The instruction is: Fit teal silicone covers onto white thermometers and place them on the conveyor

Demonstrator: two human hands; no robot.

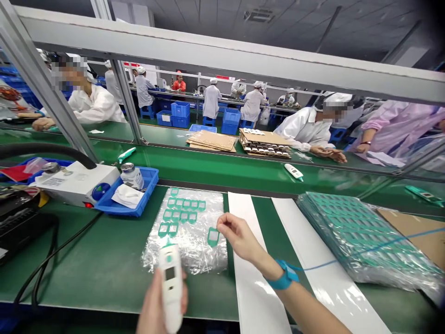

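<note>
My left hand point(155, 301) is wrapped round a white thermometer-like device point(173, 290) with a small dark screen and a green tip, held upright at the front edge of the bench. My right hand point(236, 234), with a blue strap on its wrist, pinches a green-framed label point(213, 236) by its upper right side. That label is over the right part of a clear plastic stack point(198, 260). Rows of similar green-framed pieces point(187, 204) lie on the stack's upper left part.
White strips point(257, 287) lie right of the stack, then bagged green sheets point(347, 232). At left are a blue tray point(149, 185) with a jar and a white machine point(78, 181). Behind, a green conveyor point(208, 169) carries similar devices point(294, 172); people sit beyond it.
</note>
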